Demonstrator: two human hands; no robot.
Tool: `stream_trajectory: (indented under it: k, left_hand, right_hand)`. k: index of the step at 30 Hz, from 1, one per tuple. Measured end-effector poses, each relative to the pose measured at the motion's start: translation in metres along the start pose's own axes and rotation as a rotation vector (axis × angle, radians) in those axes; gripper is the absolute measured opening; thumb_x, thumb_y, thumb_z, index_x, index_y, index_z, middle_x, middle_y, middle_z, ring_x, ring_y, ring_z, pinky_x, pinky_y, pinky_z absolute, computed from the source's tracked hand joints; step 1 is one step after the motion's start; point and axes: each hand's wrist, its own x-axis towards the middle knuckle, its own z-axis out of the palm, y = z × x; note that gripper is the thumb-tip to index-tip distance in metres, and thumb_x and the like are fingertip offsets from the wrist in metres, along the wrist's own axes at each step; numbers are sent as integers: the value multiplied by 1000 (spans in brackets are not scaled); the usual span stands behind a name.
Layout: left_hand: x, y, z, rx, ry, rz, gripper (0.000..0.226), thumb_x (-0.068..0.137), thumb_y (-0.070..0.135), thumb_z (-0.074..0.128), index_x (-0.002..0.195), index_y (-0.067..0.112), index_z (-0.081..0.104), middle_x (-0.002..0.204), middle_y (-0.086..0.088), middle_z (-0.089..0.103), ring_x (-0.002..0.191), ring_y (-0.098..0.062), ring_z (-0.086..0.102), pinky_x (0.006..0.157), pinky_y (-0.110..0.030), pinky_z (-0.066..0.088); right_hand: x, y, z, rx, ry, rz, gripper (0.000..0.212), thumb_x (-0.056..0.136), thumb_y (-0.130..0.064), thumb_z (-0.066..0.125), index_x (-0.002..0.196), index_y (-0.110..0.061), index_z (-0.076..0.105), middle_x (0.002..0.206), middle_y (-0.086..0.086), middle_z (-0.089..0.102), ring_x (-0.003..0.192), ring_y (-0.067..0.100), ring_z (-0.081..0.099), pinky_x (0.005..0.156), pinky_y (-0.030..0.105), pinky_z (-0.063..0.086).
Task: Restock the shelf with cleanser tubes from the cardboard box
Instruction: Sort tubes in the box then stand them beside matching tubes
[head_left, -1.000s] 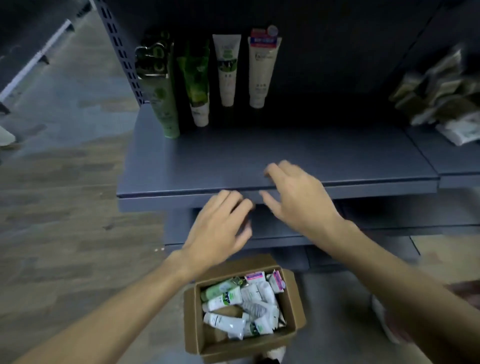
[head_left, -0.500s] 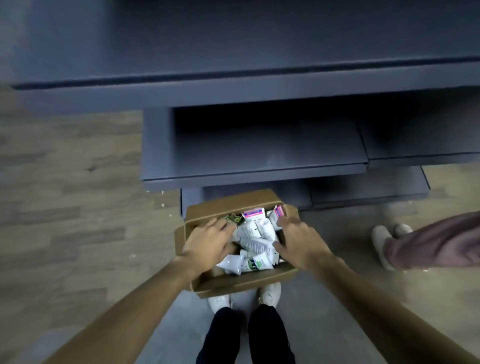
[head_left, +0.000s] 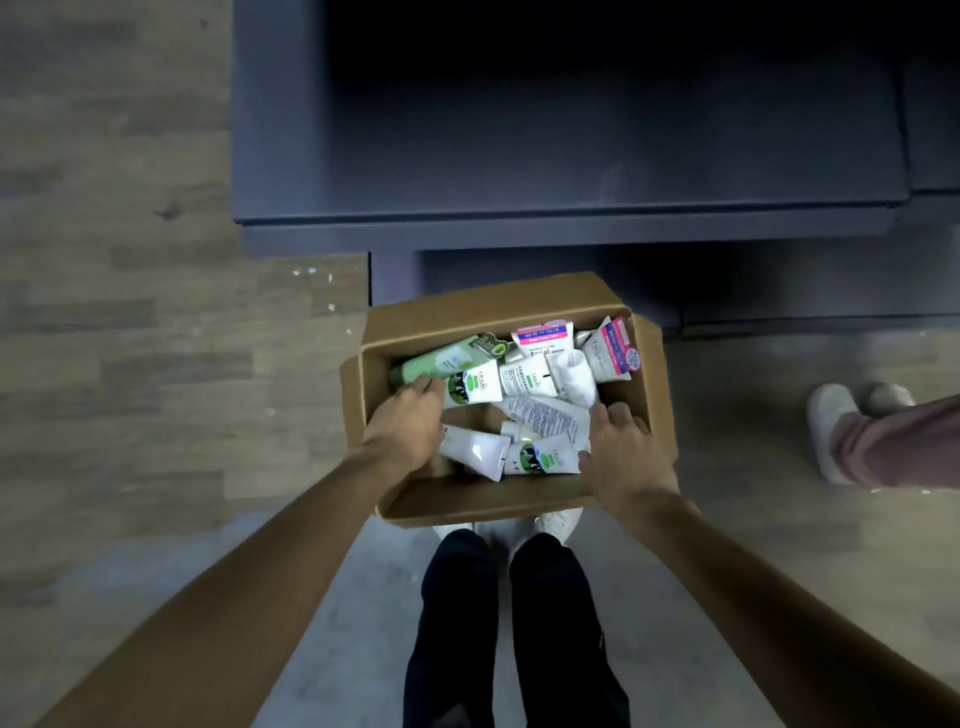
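An open cardboard box (head_left: 483, 499) sits on the floor at my feet, below the dark grey shelf (head_left: 561, 228). Several cleanser tubes lie jumbled inside it: a pale green tube (head_left: 441, 361), white tubes with green labels (head_left: 475, 387), and pink-capped white tubes (head_left: 613, 351). My left hand (head_left: 405, 431) is inside the box at its left side, its fingertips touching the cap end of the green tube. My right hand (head_left: 623, 457) is at the right side, with fingers and thumb against a printed white tube (head_left: 545, 415). Neither grip shows clearly.
My dark trouser legs (head_left: 498, 623) and white shoes stand just behind the box. Another person's white shoes (head_left: 836, 415) and reddish trouser leg are on the floor to the right. Wood-look flooring (head_left: 114, 338) lies to the left, and a lower shelf tier (head_left: 779, 301) lies behind the box.
My view has dropped from the upper shelf to the box. Both hands have come down from the shelf edge into the box and now touch the tubes.
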Motion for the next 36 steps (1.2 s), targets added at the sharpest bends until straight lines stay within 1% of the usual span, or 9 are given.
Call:
stream_trajectory:
  k: [5,8,11,14,18,24,29,33,36]
  left_hand:
    - [13,3,16,7,55,18,51,89,4,57,139,8,42,137,-9,48,123,-27,53,97,-38,49]
    - [15,-1,21,-12,95,68,55,89,5,56,142,12,41,135,-5,46,124,-25,48,100,-38,48]
    - [16,-7,21,-42,111,89,57,88,5,57,141,18,40,138,-2,42,125,-23,43,102,-37,45]
    - [12,-2,28,-46,57,143,61,86,2,60,141,18,38,150,-3,33,130,-23,42,96,-36,50]
    - [10,7,43,106,102,153,62,85,2,59,139,15,34,142,-7,45,134,-24,37,107,-34,37]
    - [28,10,39,192,28,156,84,71,0,73,143,18,32,148,-3,35,137,-24,36,114,-34,28]
    - [36,5,41,213,6,158,71,76,2,71,136,18,36,137,-4,49,125,-26,52,105,-36,41]
    - [30,-4,31,370,76,320,49,84,16,64,129,19,46,127,-1,52,121,-21,51,105,-32,32]
    - [17,-12,25,374,10,384,31,89,18,57,121,20,56,127,-2,47,121,-24,49,101,-36,38]
  right_hand:
    - [3,-1,13,-121,162,-71,37,84,-23,68,118,-11,58,113,7,59,101,26,58,80,37,52]
    - [7,-4,18,-6,245,-160,30,76,-14,71,106,-11,64,106,8,61,93,28,59,74,41,55]
    - [19,-19,15,173,220,-236,34,85,-12,62,119,-10,57,118,8,57,104,28,58,82,40,55]
    - [31,-36,12,364,162,-136,46,93,-22,55,136,-11,43,132,9,49,115,28,54,89,45,52]
    - [33,-48,13,388,176,-28,47,94,-28,54,135,-13,39,133,8,46,116,28,53,87,48,53]
    - [38,-42,16,522,195,-14,51,93,-21,59,140,-11,41,131,9,48,117,26,52,94,43,50]
    - [47,-41,16,551,186,-29,24,91,-33,65,110,-19,59,108,0,54,93,18,58,78,34,51]
    - [48,-44,12,657,156,-29,20,95,-28,61,85,-21,45,70,0,58,61,18,53,59,32,43]
    - [44,-44,-1,653,140,-6,21,95,-29,59,87,-15,44,66,7,61,59,25,58,58,41,53]
